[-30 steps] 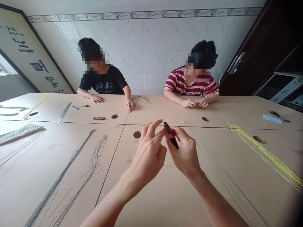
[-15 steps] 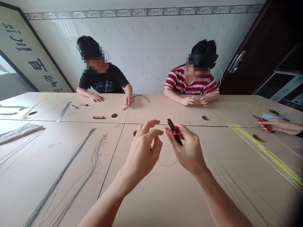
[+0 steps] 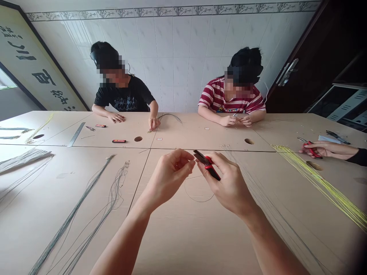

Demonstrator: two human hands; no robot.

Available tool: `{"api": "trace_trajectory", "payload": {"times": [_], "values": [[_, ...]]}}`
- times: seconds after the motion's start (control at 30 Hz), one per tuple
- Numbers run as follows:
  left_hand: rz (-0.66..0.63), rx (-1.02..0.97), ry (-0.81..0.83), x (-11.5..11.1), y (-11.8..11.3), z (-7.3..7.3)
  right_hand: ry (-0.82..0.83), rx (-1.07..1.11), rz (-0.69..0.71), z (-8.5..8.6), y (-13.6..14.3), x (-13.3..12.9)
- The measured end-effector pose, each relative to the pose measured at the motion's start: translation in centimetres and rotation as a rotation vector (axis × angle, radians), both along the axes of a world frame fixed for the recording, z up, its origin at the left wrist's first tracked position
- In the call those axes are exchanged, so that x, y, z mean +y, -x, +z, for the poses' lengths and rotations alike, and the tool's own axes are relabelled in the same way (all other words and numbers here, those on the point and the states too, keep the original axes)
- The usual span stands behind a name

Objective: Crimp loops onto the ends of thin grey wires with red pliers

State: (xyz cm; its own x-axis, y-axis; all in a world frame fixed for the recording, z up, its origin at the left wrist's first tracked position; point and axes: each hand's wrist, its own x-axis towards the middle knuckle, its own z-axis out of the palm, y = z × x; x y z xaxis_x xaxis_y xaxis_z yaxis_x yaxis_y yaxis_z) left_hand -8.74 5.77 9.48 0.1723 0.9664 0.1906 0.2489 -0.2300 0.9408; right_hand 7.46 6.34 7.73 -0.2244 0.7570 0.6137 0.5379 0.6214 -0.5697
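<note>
My right hand [image 3: 228, 177] is wrapped round black pliers [image 3: 211, 171] with red on the handles, their jaws pointing up and left. Close to the jaws, my left hand [image 3: 174, 173] has its thumb and forefinger pinched together; what is between them is too small to make out. A thin cord [image 3: 197, 201] hangs in a loop below and between both hands. To the right of my right hand, fine grey cords [image 3: 272, 202] lie along the table. Left of my left arm is a loose grey cord bundle [image 3: 110, 202] with small metal ends.
Across the table [image 3: 183, 236] sit a person in black [image 3: 126, 93] and a person in stripes [image 3: 226, 95]. At the right, another person's hand [image 3: 329, 149] holds red pliers [image 3: 312, 149] beside yellow cords [image 3: 318, 175]. A ruler [image 3: 76, 134] lies at back left.
My left fingers have closed into a pinch near the plier jaws. The pliers have tilted further left. The other person's hand at the right has moved left with its red pliers.
</note>
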Motion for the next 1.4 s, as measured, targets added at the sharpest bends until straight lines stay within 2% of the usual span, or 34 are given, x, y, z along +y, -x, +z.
{"api": "trace_trajectory", "payload": {"times": [0.5,0.83,1.17,1.4], "values": [[-0.021,0.018,0.008,0.16,0.29,-0.22,0.002,0.000,0.004,0.04,-0.13,-0.06],[-0.049,-0.050,0.020,0.22,0.34,0.43,-0.029,0.005,0.041,0.22,-0.13,-0.03],[-0.069,-0.115,0.055,0.39,0.74,0.27,0.135,0.099,0.053,-0.06,-0.21,0.15],[-0.102,-0.105,0.067,0.51,0.82,0.30,0.141,0.085,0.078,-0.43,-0.57,0.50]]}}
